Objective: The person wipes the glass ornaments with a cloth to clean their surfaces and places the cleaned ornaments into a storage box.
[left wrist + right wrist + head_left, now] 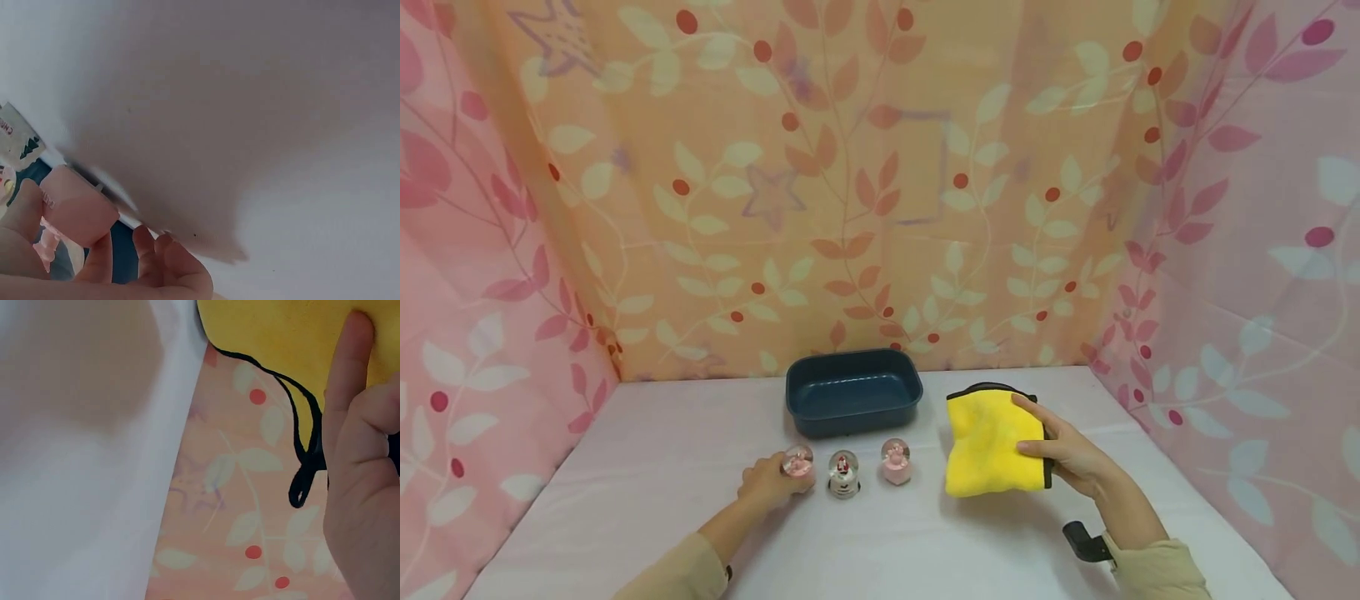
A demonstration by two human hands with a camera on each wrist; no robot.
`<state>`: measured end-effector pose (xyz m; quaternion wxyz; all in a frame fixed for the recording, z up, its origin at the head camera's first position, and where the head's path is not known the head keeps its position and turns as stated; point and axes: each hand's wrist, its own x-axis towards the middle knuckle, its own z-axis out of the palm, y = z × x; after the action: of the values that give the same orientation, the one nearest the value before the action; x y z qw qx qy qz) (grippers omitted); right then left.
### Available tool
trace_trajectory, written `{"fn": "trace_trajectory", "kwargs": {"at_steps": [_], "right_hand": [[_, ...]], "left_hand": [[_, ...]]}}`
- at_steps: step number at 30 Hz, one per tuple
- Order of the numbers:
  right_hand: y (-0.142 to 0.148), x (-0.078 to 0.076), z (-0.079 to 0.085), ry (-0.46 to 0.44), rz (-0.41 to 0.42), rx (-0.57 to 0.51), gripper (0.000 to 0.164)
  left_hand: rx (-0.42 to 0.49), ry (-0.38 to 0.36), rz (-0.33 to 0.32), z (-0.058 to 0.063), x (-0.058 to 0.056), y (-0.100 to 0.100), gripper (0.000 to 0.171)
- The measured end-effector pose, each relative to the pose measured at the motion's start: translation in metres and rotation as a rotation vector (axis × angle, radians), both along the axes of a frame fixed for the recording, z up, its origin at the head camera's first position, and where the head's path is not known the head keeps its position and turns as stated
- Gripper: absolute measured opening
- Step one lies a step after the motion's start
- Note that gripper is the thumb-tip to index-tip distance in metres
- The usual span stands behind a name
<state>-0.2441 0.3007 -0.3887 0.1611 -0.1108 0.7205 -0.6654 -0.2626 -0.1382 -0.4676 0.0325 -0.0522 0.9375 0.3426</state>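
My left hand (769, 487) grips a small pink snow globe (798, 463) at the left end of a row of three. Its pink base (80, 206) lies between thumb and finger in the left wrist view. Beside it stands a snow globe with a white base (843, 477) and a red figure inside; another pink snow globe (896, 462) is to the right. My right hand (1070, 454) holds a yellow cloth (992, 443) with black edging by its right side. A black loop (300, 490) hangs from the cloth's edge in the right wrist view.
Behind the snow globes sits a dark blue rectangular tray (853, 423) on the white-covered table (700, 425). Leaf-patterned curtains (850, 208) close off the back and both sides. A black curved piece (1084, 542) shows by the right sleeve.
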Motion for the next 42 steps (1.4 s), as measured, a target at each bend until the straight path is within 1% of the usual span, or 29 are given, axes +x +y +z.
{"fn": "trace_trajectory", "kwargs": {"at_steps": [4,6,9,12,14,16,20,23,26,29,31,34,39,42], "right_hand": [[-0.002,0.003,0.001,-0.015,-0.021,-0.01,0.082],[-0.003,0.004,0.003,-0.016,-0.03,-0.017,0.081],[-0.006,0.006,0.005,-0.005,-0.037,-0.037,0.079],[-0.01,0.008,0.007,0.002,-0.034,-0.08,0.079],[-0.014,0.009,0.009,0.0,-0.035,-0.109,0.078],[-0.018,0.01,0.012,-0.004,-0.053,-0.133,0.078],[-0.024,0.014,0.018,-0.002,-0.087,-0.167,0.076],[-0.027,0.015,0.021,0.013,-0.092,-0.191,0.075],[-0.032,0.016,0.023,0.034,-0.097,-0.223,0.075],[-0.038,0.016,0.025,0.055,-0.111,-0.265,0.074],[-0.043,0.017,0.026,0.063,-0.127,-0.295,0.072],[-0.051,0.019,0.027,0.066,-0.158,-0.323,0.068],[-0.066,0.021,0.028,0.054,-0.193,-0.355,0.063],[-0.076,0.021,0.03,0.039,-0.227,-0.389,0.064]], "left_hand": [[0.021,-0.011,0.021,0.002,0.0,0.001,0.063],[0.058,-0.014,0.029,0.002,0.0,0.001,0.063],[0.163,0.004,0.045,0.004,-0.001,0.0,0.062],[0.313,0.046,0.058,0.007,-0.001,0.0,0.057],[0.384,0.079,0.056,0.011,0.0,0.0,0.053],[0.433,0.107,0.045,0.015,0.002,0.0,0.05],[0.466,0.155,0.011,0.026,0.009,0.002,0.044],[0.471,0.164,-0.01,0.033,0.014,0.003,0.044],[0.47,0.162,-0.025,0.04,0.018,0.004,0.046],[0.496,0.159,-0.035,0.05,0.022,0.006,0.047],[0.522,0.159,-0.042,0.056,0.025,0.007,0.047],[0.584,0.144,-0.042,0.065,0.031,0.01,0.046],[0.664,0.108,-0.021,0.075,0.037,0.012,0.042],[0.675,0.109,-0.024,0.079,0.039,0.014,0.042]]}}
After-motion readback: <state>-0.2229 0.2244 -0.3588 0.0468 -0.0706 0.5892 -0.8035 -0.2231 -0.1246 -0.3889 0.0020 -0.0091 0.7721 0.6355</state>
